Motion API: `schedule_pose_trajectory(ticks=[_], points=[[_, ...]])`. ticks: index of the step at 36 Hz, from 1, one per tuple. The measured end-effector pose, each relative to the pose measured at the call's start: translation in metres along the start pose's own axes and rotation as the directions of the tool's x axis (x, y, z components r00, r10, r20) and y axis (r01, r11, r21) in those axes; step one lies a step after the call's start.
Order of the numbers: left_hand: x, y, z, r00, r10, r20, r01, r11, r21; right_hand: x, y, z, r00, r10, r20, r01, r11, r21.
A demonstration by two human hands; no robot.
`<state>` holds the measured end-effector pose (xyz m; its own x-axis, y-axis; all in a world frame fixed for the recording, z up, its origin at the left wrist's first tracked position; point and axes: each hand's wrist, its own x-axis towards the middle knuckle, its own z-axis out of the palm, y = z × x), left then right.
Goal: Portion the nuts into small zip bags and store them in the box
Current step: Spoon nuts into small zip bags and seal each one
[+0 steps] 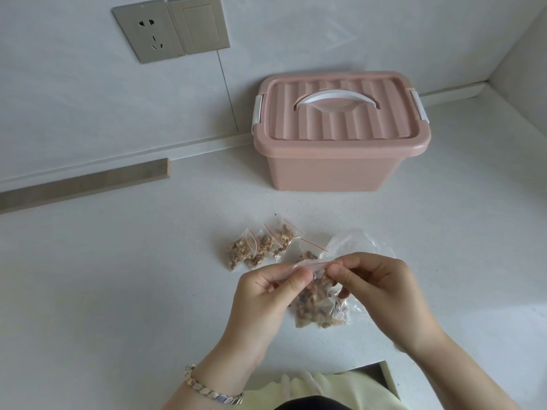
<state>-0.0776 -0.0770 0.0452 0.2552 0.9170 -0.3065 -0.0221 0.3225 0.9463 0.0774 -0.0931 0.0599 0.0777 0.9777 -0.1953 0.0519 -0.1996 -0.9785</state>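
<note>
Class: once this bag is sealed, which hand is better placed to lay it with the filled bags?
Probably the left hand: the filled bags lie just beyond it, while the right hand sits farther off.

No legible text, brand or number; box (331,170), zip bags (259,248), wall socket (149,34) bear none

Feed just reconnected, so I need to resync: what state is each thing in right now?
Pink box: lid on, handle folded flat.
Small bags: filled with nuts, lying on the counter.
Held bag: holds nuts, top edge pinched by both hands.
Left hand: pinching the bag's top edge.
Right hand: pinching the same edge.
Large clear bag: crumpled, contents unclear.
Wall socket: nothing plugged in.
</note>
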Motion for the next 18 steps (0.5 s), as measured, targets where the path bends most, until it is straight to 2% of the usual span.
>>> schedule_pose_trajectory(ticks=[5,12,18], points=[[0.003,-0.002,-0.004,0.999,0.040,-0.020,-0.039,0.997,0.060,-0.002,0.002,-0.003,0.999,-0.039,-0.026,0.037,0.996,-0.083],[0.004,0.001,-0.009,0.991,0.128,0.039,-0.133,0.979,0.153,0.000,0.001,-0.005,0.999,-0.051,-0.001,0.051,0.998,-0.038],[0.002,0.001,-0.010,0.989,0.143,0.030,-0.146,0.976,0.159,-0.003,0.007,-0.004,0.995,-0.092,0.034,0.093,0.995,-0.037]])
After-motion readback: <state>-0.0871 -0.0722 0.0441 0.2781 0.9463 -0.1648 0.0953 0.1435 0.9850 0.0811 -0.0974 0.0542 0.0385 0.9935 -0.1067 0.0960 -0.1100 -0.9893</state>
